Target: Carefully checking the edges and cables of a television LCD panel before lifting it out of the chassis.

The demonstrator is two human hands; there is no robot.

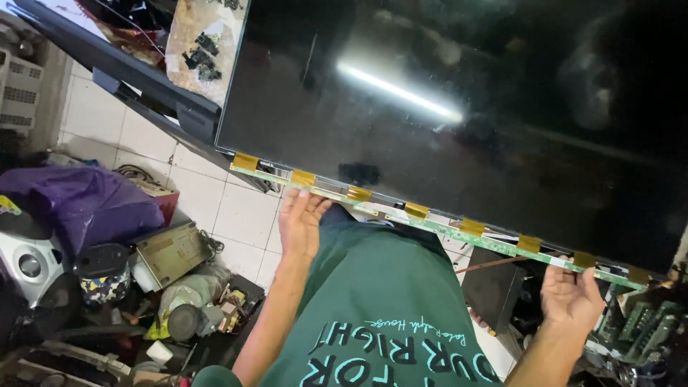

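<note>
Both hands are gripping the panel [459, 107] by its near long edge: left hand [299, 222] and right hand [570, 297] spaced well apart, fingers curling underneath.

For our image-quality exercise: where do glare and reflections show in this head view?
Head view: a bright strip of glare crosses the large glossy black display panel, with dim reflections at upper right; the left hand and right hand at its edge look evenly lit.

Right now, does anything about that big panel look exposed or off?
Yes. The large glossy black display panel is bare: its thin green circuit strip with gold ribbon tabs hangs exposed along the near edge, where the left hand and right hand grip.
</note>
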